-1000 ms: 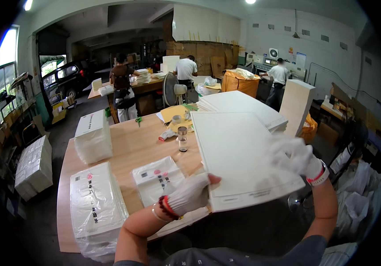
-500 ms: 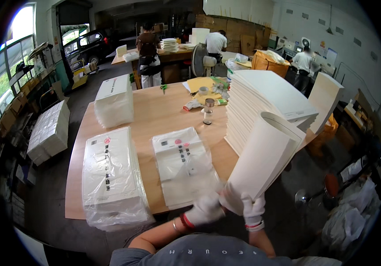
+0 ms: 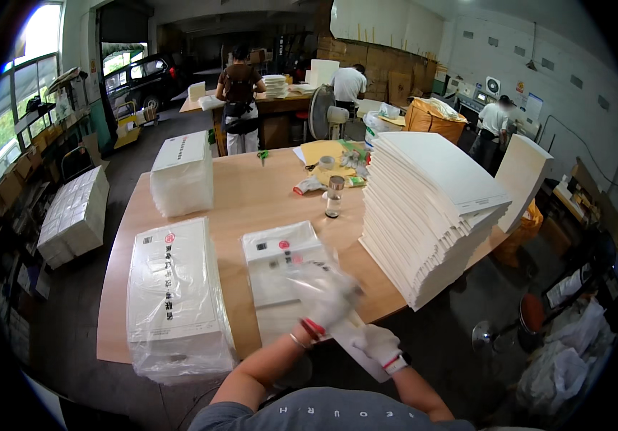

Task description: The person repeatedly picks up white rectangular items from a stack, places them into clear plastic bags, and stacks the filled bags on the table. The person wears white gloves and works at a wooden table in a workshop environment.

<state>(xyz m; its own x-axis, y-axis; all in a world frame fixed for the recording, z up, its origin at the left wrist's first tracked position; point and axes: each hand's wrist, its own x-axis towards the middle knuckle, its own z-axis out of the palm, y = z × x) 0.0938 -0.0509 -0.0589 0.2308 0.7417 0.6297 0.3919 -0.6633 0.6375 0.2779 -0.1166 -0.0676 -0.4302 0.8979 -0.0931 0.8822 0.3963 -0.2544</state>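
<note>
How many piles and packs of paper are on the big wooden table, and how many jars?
Plastic-wrapped packs: 3 – the large pack, the small pack, the far pack
Loose sheet stack: 1
Glass jar: 1
Total: 5
</note>
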